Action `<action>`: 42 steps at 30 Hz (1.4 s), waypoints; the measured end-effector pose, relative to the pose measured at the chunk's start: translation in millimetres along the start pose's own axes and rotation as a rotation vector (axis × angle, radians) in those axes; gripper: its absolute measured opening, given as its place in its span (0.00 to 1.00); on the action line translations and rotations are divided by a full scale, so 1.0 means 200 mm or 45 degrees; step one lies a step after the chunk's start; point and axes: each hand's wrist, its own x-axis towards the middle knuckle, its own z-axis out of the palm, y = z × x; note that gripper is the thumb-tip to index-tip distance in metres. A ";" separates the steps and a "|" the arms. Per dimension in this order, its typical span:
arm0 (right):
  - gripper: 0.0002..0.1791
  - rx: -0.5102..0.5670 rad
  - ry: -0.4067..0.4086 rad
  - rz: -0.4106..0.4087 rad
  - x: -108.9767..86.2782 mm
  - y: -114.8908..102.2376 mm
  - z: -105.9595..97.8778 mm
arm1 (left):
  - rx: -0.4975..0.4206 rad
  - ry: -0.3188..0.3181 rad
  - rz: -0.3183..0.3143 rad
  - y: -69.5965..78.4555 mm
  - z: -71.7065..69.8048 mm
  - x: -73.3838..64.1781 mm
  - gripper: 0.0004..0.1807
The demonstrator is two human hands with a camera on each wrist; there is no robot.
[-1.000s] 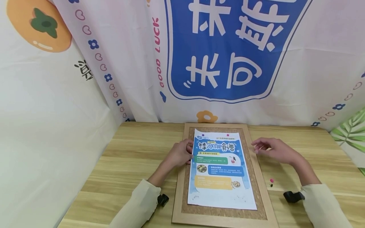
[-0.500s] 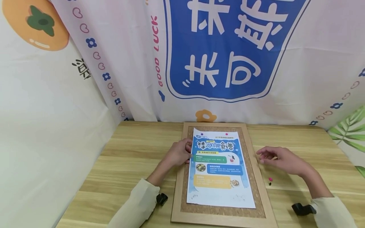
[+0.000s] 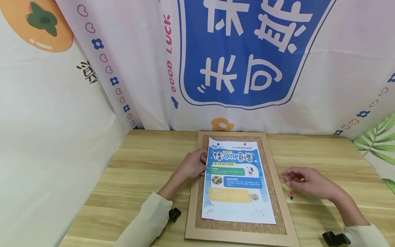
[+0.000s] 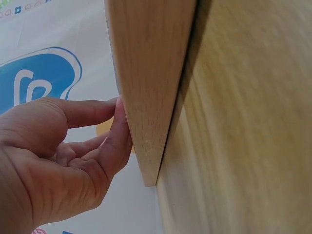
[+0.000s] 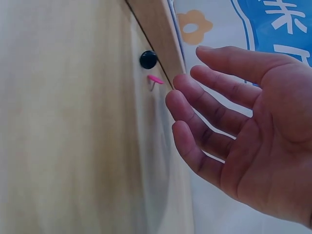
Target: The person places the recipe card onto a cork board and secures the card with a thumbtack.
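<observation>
Looks about half done, judging by the poster [image 3: 237, 181], lying face up on the framed cork board [image 3: 242, 236] in the middle of the table [image 3: 148, 154]. Seems fastened at the top already, with a purple pin [image 3: 218, 144] near the left corner and a pink pin [image 3: 245, 144] near the right. Shows no pin along the bottom edge, so probably lacking one at each lower corner.

Brought together, thumb to fingertips, in the left grip [image 3: 192, 165], at the upper part of the poster's left edge. Appears to be pinching that edge; hard to tell from the wrist view how much is caught. Pinching nothing in the right grip [image 3: 305, 181]: spread and gently bent at the fingers, above the table to the right of the board.

Left to use, by the look of it, near those fingertips on the table: a loose pink pin [image 3: 291, 193] and, just beside it, what looks like a black pin [image 5: 148, 59]. Enough, presumably, for both lower corners. Not picked up yet, nor pushed into the cork.
</observation>
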 end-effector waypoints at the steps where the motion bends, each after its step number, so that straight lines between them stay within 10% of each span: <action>1: 0.17 0.004 -0.004 -0.003 -0.01 0.00 0.00 | -0.001 0.000 -0.003 0.00 0.00 0.00 0.27; 42: 0.10 -0.084 0.060 0.077 -0.12 0.03 0.09 | 0.036 0.002 0.024 0.00 0.00 0.01 0.28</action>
